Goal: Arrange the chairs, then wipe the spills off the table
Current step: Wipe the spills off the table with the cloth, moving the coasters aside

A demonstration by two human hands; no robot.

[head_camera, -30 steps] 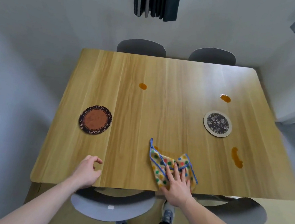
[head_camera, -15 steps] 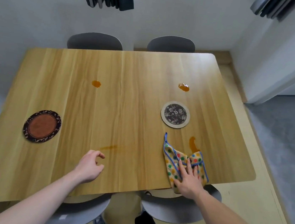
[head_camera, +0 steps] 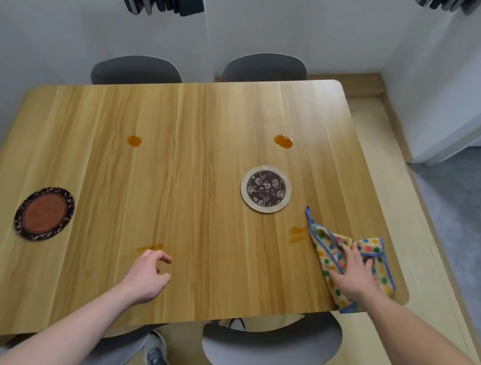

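Nearest, two grey chairs (head_camera: 271, 342) sit tucked under the desk (head_camera: 188, 206), partly hidden by its edge. The left hand (head_camera: 146, 277) rests on the desk, fingers loosely curled and holding nothing, probably bracing. Right of it, the right hand (head_camera: 357, 272) presses flat on the spotted cloth (head_camera: 348, 256), beside a smeared spill (head_camera: 298, 235). Beyond the cloth lie a floral coaster (head_camera: 265, 189) and two untouched spills (head_camera: 283, 141). Whatever the cloth covers is hidden.
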